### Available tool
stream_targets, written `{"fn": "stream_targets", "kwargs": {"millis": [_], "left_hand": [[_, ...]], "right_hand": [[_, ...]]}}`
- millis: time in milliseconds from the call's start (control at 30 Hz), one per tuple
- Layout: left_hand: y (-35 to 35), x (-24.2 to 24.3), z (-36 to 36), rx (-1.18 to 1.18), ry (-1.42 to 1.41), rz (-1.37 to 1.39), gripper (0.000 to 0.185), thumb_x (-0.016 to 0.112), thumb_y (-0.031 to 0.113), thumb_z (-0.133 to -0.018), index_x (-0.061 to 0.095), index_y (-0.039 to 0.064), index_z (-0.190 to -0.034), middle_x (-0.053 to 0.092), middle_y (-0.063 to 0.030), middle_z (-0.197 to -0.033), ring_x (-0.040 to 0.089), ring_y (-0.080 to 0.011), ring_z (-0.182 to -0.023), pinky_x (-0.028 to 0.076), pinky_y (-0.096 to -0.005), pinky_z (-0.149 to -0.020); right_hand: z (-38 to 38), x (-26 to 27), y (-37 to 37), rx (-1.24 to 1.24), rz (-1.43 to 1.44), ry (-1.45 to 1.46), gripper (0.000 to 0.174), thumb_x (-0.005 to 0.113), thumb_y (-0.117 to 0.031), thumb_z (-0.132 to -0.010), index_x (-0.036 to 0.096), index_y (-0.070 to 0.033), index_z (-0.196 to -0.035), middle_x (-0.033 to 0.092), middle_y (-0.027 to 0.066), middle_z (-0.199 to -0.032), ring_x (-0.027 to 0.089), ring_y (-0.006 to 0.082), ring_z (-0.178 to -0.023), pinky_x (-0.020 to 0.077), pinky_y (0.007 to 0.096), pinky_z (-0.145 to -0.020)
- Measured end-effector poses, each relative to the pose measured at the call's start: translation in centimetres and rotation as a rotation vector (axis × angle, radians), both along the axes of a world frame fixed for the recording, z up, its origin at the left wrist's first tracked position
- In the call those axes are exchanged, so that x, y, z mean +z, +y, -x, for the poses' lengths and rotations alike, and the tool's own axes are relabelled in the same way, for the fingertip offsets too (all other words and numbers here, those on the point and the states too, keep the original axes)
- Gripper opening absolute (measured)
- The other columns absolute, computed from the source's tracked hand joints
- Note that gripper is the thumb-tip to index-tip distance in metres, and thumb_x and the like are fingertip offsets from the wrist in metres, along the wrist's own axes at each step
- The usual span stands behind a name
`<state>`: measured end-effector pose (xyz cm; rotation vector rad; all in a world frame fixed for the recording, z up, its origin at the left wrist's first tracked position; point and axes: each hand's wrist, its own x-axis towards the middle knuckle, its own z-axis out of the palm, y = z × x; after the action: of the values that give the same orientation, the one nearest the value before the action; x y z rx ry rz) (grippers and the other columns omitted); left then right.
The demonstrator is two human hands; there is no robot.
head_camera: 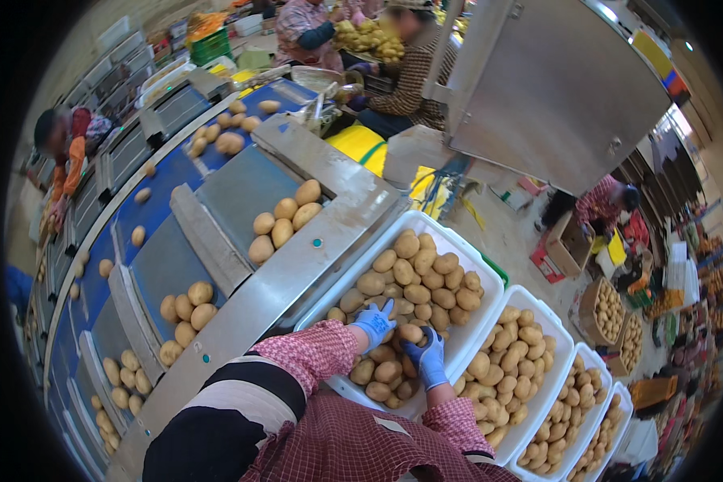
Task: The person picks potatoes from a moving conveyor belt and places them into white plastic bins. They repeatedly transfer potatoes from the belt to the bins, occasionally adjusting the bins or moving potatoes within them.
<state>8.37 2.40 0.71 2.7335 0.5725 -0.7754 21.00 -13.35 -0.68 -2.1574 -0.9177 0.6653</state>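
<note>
A white plastic tub [491,280] full of potatoes [417,293] is directly before me. My left hand [373,325], in a blue work glove, rests palm down over the potatoes with its fingers apart; I see nothing in its grasp. To its right, my right hand [426,355] wears a matching glove. Its fingers curl around a potato [410,333] near the tub's inner right side, and the fingertips are partly hidden among the potatoes.
Left of the tub runs a metal sorting conveyor [337,223] with a blue belt [117,205] and divided chutes [247,187] holding potatoes. More filled white tubs [563,337] line the right. A large metal panel [554,90] stands ahead. Several people work around, one at a cardboard box [569,244].
</note>
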Motion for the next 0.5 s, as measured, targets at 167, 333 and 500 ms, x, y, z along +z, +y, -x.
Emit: {"fn": "stream_targets", "kwargs": {"millis": [167, 333, 500], "left_hand": [[0.9, 6.4, 5.2, 0.384, -0.257, 0.328, 0.070, 0.083, 0.035, -0.083, 0.054, 0.022, -0.145, 0.027, -0.0283, -0.161, 0.050, -0.0495, -0.134, 0.049, -0.0519, -0.109], [0.2, 12.0, 13.6, 0.573, -0.485, 0.696, 0.085, 0.090, 0.040, -0.076, 0.052, 0.018, -0.148, 0.047, -0.0192, -0.149, 0.054, -0.0359, -0.132, 0.047, -0.0424, -0.110], [-2.0, 16.7, 26.3, 0.747, -0.918, 1.226, 0.073, 0.085, 0.039, -0.083, 0.056, 0.005, -0.140, 0.063, -0.0083, -0.124, 0.057, -0.0198, -0.118, 0.047, -0.0350, -0.105]], "right_hand": [[-0.4, -1.8, -0.7, -0.166, -0.202, 0.303, 0.070, 0.094, -0.027, -0.074, 0.062, 0.004, -0.128, 0.068, 0.0128, -0.121, 0.065, 0.0232, -0.106, 0.0550, 0.0365, -0.093], [1.4, 6.1, 0.3, -0.076, -0.305, 0.641, 0.048, 0.081, -0.015, -0.089, 0.061, -0.001, -0.129, 0.068, 0.0086, -0.117, 0.065, 0.0164, -0.103, 0.0559, 0.0310, -0.088], [9.7, 14.5, 4.4, 0.269, -0.354, 0.941, 0.044, 0.063, -0.031, -0.102, 0.056, -0.006, -0.137, 0.067, 0.0128, -0.119, 0.070, 0.0241, -0.100, 0.0595, 0.0348, -0.084]]}}
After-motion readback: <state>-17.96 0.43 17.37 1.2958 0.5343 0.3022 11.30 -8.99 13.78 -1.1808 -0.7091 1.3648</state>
